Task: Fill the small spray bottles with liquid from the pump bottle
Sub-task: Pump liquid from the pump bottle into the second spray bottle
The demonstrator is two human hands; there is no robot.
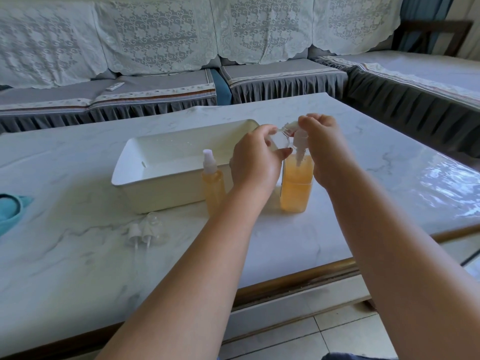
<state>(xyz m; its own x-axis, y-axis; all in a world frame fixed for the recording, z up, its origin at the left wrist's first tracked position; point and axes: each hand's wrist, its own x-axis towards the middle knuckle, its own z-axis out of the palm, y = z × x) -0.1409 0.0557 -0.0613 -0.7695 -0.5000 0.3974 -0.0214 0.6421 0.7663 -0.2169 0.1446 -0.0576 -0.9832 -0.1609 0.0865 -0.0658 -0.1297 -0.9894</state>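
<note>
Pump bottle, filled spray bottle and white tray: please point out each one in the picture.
pump bottle [296, 188], head view, on its orange-filled body.
filled spray bottle [213, 185], head view, on its orange body under the white sprayer.
white tray [166, 162], head view, on its bare inner floor.

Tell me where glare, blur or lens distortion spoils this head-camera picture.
Head view: window glare washes the glossy table at right; wide-angle bending curves the sofa and table edges; the clear small bottle in the left hand nearly vanishes against the white bin; the right hand looks sharp.
</note>
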